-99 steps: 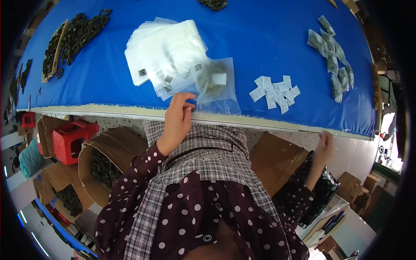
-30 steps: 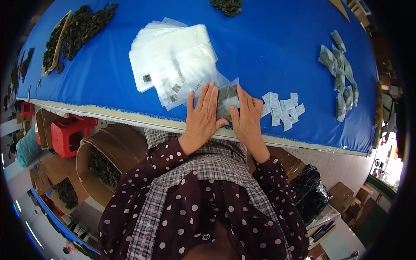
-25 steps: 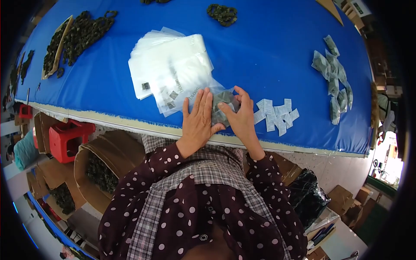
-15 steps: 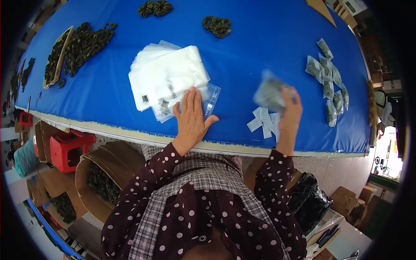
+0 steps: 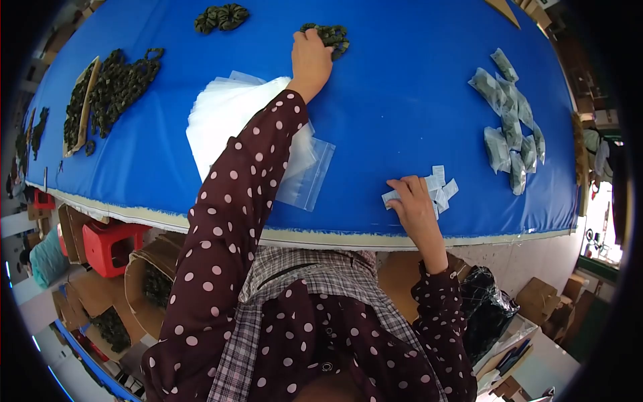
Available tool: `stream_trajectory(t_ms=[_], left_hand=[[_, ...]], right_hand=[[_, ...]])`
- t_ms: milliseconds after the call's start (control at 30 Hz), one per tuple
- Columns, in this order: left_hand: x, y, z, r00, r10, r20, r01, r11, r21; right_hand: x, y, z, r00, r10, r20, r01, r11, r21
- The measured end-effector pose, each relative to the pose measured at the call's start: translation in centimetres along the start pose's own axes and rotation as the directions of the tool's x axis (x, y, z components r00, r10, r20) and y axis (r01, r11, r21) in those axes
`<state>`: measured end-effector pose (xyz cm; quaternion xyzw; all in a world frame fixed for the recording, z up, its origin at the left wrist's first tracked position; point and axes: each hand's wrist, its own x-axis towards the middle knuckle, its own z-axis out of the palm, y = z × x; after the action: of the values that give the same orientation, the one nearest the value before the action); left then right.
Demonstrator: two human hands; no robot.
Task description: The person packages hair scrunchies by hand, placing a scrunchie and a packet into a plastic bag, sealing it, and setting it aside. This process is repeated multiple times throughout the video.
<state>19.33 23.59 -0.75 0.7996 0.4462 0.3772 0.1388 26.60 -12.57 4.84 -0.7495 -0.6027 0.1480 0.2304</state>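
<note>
At the far side of the table my left hand (image 5: 312,59) has its fingers curled onto a bunch of dark green scrunchies (image 5: 337,40). My left sleeve crosses over a fanned stack of clear plastic bags (image 5: 218,114) and hides part of it. A single clear bag (image 5: 309,181) sticks out from the stack's near right side. Close to the front edge, my right hand (image 5: 416,206) rests over small white printed slips (image 5: 439,191). Its thumb and forefinger are apart, with one slip between and beneath them.
Several filled clear bags (image 5: 510,124) lie at the right. Another scrunchie bunch (image 5: 221,18) is at the back. A large scrunchie pile (image 5: 120,90) lies beside an open cardboard box (image 5: 90,107) at the left. A red stool (image 5: 110,244) stands below the table edge (image 5: 335,239).
My left hand has gone from the bag stack to the far scrunchie bunch. My right hand has let go of a filled bag, now in the right-hand group, and lies over the slips.
</note>
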Motion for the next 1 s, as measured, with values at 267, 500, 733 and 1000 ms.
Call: stream_trajectory(t_ms=[267,500,733,1000], left_hand=[[-3.1,1.2,-3.9,0.999,-0.023,0.036,0.033,0.95,-0.312],[-11.6,6.7,-14.9,0.889,0.076,0.452,0.174,0.856,-0.486],[-15.4,7.4,-19.0,0.898,0.012,0.44,0.273,0.77,-0.577],[-17.6,4.1,-21.3,0.796,-0.077,0.6,0.503,0.635,-0.586]], right_hand=[[1.0,0.5,-0.7,0.996,0.085,-0.003,-0.084,0.988,0.131],[7.0,-4.9,-0.8,0.947,-0.095,-0.308,0.183,0.946,0.269],[6.5,-8.0,1.3,0.995,-0.085,-0.061,0.104,0.807,0.581],[3.7,-4.6,3.4,0.996,0.056,0.066,-0.049,-0.257,0.965]])
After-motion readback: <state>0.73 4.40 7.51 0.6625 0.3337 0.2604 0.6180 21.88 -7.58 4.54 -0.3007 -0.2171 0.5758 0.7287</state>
